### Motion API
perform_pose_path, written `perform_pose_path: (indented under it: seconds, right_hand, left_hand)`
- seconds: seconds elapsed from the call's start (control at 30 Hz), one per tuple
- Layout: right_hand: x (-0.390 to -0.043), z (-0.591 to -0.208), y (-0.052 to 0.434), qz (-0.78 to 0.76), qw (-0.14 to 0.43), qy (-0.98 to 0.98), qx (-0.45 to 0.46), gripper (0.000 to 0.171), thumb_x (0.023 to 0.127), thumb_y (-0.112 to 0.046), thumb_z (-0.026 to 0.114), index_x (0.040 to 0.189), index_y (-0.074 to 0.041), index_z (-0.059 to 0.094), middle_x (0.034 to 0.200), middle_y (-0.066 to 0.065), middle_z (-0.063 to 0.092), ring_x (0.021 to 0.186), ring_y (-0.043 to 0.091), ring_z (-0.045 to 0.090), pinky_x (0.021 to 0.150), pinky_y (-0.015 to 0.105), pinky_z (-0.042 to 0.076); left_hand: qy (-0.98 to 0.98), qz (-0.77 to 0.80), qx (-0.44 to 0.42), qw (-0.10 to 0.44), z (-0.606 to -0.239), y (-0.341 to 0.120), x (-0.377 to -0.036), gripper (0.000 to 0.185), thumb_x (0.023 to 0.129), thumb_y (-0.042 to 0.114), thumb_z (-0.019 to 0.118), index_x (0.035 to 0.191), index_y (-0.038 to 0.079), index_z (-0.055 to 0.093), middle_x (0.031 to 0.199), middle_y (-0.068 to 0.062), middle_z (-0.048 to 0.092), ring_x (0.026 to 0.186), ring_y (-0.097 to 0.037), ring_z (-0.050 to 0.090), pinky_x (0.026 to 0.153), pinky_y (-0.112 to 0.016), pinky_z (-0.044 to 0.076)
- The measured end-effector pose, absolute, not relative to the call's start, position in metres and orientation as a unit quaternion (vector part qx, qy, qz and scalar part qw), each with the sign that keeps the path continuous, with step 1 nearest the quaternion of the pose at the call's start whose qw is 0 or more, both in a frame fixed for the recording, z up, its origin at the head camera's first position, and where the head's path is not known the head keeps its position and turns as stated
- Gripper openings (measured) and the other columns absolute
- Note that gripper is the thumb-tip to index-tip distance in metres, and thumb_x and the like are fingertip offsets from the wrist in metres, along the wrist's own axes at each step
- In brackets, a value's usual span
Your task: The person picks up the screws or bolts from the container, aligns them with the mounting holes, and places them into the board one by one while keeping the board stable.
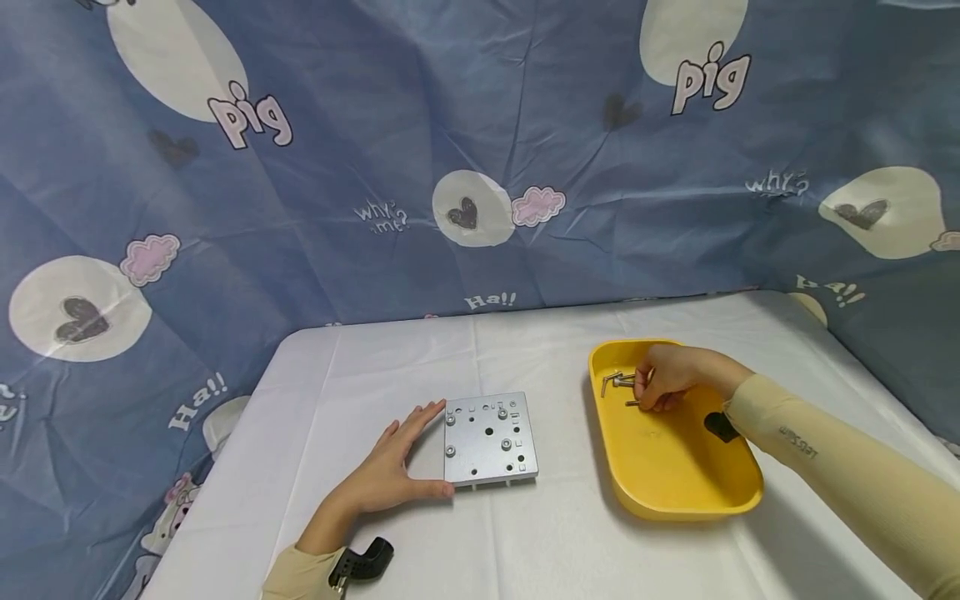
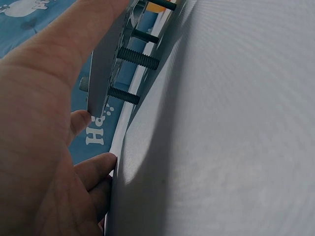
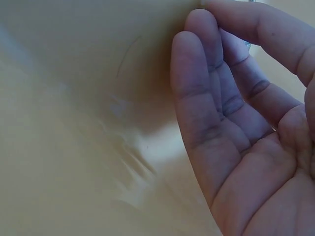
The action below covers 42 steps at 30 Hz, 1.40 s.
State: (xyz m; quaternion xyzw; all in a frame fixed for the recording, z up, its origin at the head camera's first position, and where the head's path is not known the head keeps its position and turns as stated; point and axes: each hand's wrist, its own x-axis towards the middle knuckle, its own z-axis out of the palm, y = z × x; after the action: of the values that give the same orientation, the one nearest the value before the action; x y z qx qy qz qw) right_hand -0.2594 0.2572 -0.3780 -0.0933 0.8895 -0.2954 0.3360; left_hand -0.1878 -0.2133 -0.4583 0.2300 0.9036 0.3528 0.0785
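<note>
A silver metal plate (image 1: 491,437) with several holes and socket-head screws stands on the white cloth. In the left wrist view, threaded screw shanks (image 2: 138,58) stick out of its underside. My left hand (image 1: 393,467) lies along the plate's left side, fingers extended, with index finger and thumb at its two left corners. Inside the yellow tray (image 1: 622,483), my right hand (image 1: 667,379) has its thumb and fingertips drawn together near a small screw (image 1: 632,403); I cannot tell whether they hold it. Beside those fingers lie an L-shaped hex key (image 1: 606,384) and more silver hardware (image 1: 624,380).
The tray's raised walls surround my right hand. White cloth (image 1: 555,550) covers the table between plate and tray. A blue printed curtain (image 1: 420,275) hangs behind the table and along its sides. A black wrist device (image 1: 363,560) is on my left wrist.
</note>
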Motion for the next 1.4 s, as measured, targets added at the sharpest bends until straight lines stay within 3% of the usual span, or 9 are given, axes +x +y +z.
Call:
perform_pose_path:
  seconds: [0.97,1.4]
  right_hand:
    - [-0.259,-0.369,0.256,-0.268,0.300,0.910,-0.102,0.008,0.088,-0.008,0.078,0.093,-0.002,0.074,0.080,0.005,0.077,0.070,0.009,0.072,0.069,0.028,0.065]
    - [-0.271,-0.352,0.267,-0.301,0.273,0.908,-0.104,0.011,0.094,-0.007,0.077,0.093,0.001,0.070,0.083,0.006,0.075,0.074,0.015,0.071,0.075,0.033,0.067]
  left_hand:
    - [0.903,0.353,0.231,0.079,-0.457,-0.214,-0.191,0.122,0.073,0.051,0.097,0.172,0.028,0.029,0.178,-0.015,0.028,0.167,-0.044,0.019,0.134,-0.069,0.006]
    - [0.904,0.353,0.231,0.075,-0.458,-0.214,-0.190,0.122,0.073,0.051,0.097,0.171,0.028,0.029,0.177,-0.016,0.029,0.166,-0.044,0.020,0.134,-0.069,0.006]
